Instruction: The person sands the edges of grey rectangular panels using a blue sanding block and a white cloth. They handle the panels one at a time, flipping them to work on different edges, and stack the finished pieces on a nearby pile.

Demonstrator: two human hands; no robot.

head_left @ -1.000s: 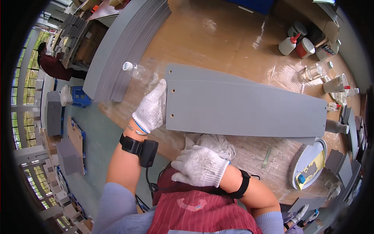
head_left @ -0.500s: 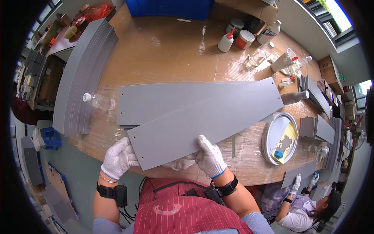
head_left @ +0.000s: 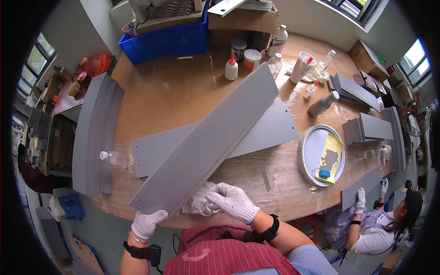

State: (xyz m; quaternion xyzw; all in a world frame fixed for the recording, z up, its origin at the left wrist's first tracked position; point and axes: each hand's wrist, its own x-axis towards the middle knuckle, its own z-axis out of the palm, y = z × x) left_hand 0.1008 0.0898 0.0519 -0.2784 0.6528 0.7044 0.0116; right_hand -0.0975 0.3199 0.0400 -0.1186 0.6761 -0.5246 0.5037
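Note:
A long grey panel (head_left: 206, 142) with small holes at its ends is tilted up on its long edge, running from near left to far right. My gloved left hand (head_left: 149, 223) is shut on its near end. Beneath it, a second grey panel (head_left: 268, 130) lies flat on the table. My gloved right hand (head_left: 232, 202) is beside the panel's near edge, fingers drawn together on a crumpled white cloth (head_left: 200, 203); the fingertips' exact grip is partly hidden. A thin grey strip (head_left: 265, 179) lies to the right of that hand.
A tall stack of grey panels (head_left: 94, 137) and a clear bottle (head_left: 117, 158) are at left. To the right stand a round lid (head_left: 302, 158) with yellow paper and a blue block, and a grey bottle (head_left: 323, 104). A co-worker (head_left: 380, 220) is at lower right.
The upper panel has swung its far end up and away and is now tilted on edge. My right hand has left the panel and moved to the cloth. The view has shifted too.

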